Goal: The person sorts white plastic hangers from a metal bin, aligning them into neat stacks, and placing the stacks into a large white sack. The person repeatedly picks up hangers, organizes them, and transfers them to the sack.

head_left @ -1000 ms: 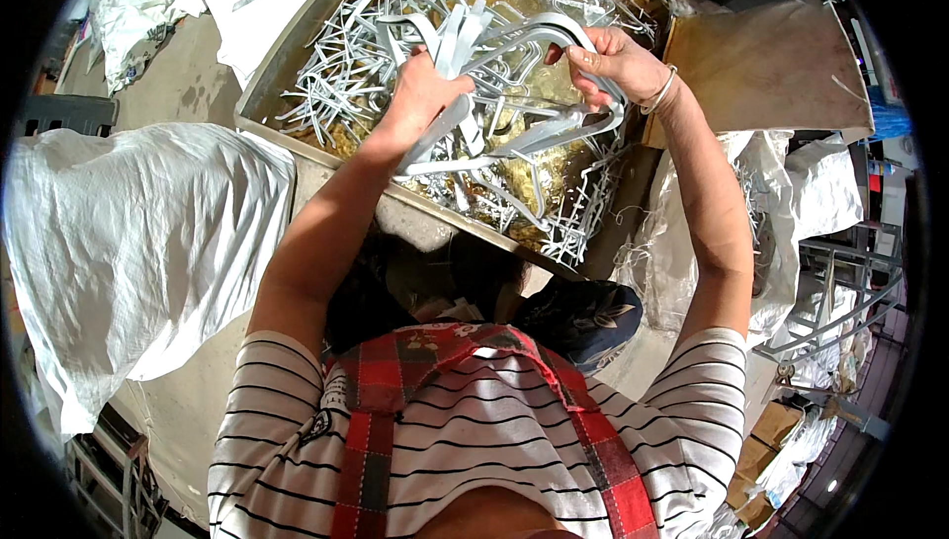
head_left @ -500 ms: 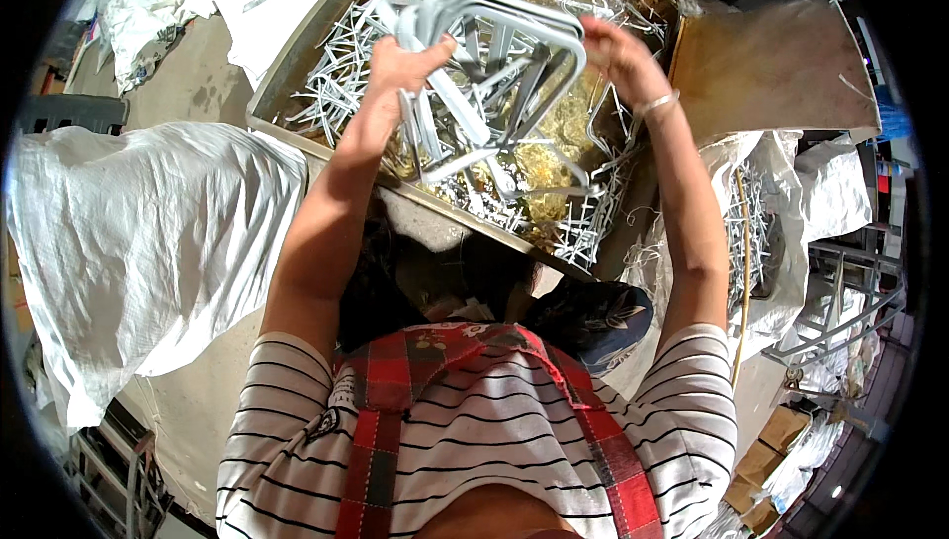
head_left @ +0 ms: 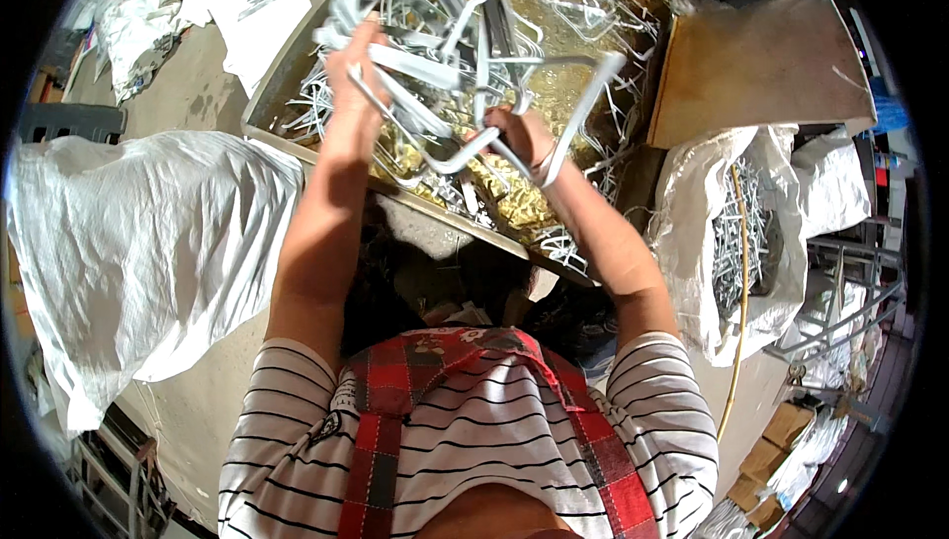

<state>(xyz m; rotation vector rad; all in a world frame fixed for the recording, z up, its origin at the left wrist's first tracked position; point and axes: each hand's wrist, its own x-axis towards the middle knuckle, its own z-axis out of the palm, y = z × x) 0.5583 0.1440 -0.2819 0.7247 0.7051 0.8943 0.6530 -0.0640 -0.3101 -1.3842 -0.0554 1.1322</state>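
Note:
Over a shallow metal tray (head_left: 450,219), I hold up a loose bundle of grey bent metal brackets (head_left: 420,70). My left hand (head_left: 354,73) is closed round the bundle's left side. My right hand (head_left: 524,134) is lower and closer to me, its fingers closed on a bracket (head_left: 583,114) that sticks out to the right, partly hiding the grip. Below the bundle, murky yellowish liquid (head_left: 524,198) fills the tray, with many more brackets (head_left: 311,109) lying in it, heaped mostly at the left.
A white woven sack (head_left: 158,243) covers something at my left. On the right stands an open sack of brackets (head_left: 741,223), with a thin stick (head_left: 741,282) across it. A brownish flat panel (head_left: 761,75) adjoins the tray's right side. White sacks (head_left: 257,5) lie at the far left.
The bundle has moved up and left with my left hand. My right hand has swung from its far right side down toward me, onto a bracket; the brackets have spread apart.

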